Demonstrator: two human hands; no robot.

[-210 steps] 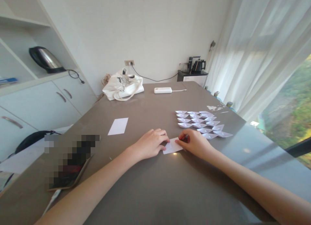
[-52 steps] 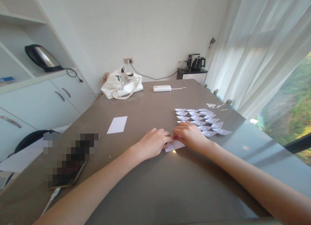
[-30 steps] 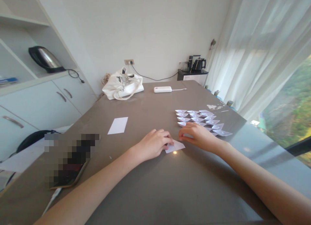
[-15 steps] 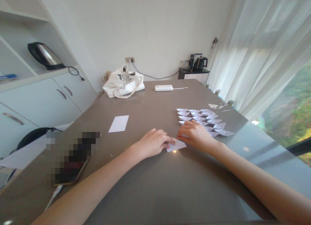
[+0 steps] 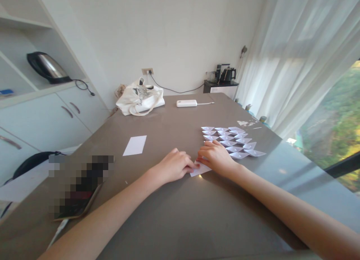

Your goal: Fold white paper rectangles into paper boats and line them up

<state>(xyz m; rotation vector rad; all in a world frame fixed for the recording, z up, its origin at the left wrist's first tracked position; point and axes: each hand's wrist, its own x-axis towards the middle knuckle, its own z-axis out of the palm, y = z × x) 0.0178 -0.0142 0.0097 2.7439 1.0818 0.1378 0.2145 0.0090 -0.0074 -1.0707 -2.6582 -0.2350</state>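
A small folded sheet of white paper (image 5: 200, 171) lies on the table between my hands. My left hand (image 5: 174, 165) has its fingers curled and presses the paper's left part down with the fingertips. From the other side, my right hand (image 5: 216, 156) comes over the top of the sheet, closed, its fingertips on the upper fold close to the left fingers. The wrist and palm hide part of the paper. Just beyond my right hand sit rows of several folded paper boats (image 5: 228, 143), some partly covered by it.
A flat white paper sheet (image 5: 135, 145) lies to the left. A blurred-out phone (image 5: 81, 192) with a cable is nearer on that side. Farther back are a white handbag (image 5: 142, 99) and a white power bank (image 5: 186, 103). A black kettle (image 5: 227, 74) stands behind the table.
My right hand has come down and left onto the folded paper's top edge, covering more of it. My left hand stays pressed on the paper. The whole view has shifted slightly.
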